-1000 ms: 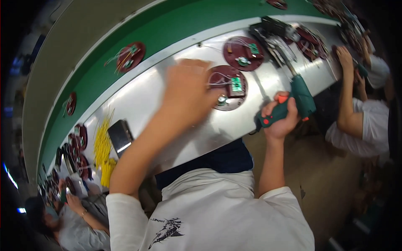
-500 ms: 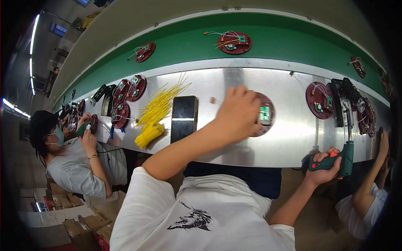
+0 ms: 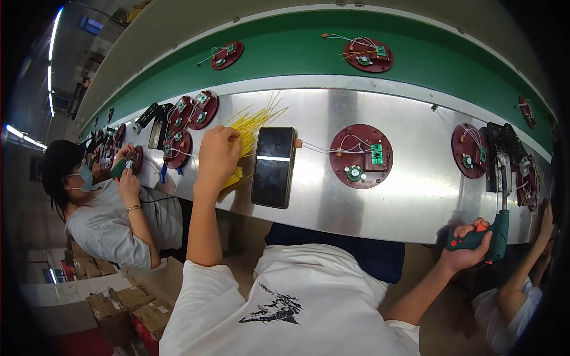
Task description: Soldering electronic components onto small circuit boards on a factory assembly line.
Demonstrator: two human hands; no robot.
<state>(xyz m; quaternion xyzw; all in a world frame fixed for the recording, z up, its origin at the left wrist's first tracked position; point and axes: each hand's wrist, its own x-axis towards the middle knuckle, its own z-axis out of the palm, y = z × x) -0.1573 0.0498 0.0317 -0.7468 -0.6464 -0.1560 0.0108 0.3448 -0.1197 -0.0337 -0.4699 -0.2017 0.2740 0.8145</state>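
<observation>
My left hand (image 3: 218,155) is over a bundle of thin yellow wires (image 3: 258,121), its fingers curled and pinched together. Whatever may be between the fingertips is too small to make out. In my right hand (image 3: 472,252) is a green soldering gun (image 3: 502,237), its long metal tip pointing away toward a black stand (image 3: 497,142). A dark red round plate (image 3: 350,137) lies on the metal bench in front of me, carrying green circuit boards (image 3: 377,154). White wires run left from it to a small connector beside a black phone (image 3: 272,169).
More red plates lie to the right (image 3: 469,155) and left (image 3: 203,110), and others rest on the green strip (image 3: 285,56) behind the bench. A co-worker in grey (image 3: 110,222) works at the left; another person's arm (image 3: 525,261) is at the right.
My left hand has left the red plate and moved left to the yellow wires, leaving the plate uncovered. The view has shifted slightly; my right hand still holds the soldering gun.
</observation>
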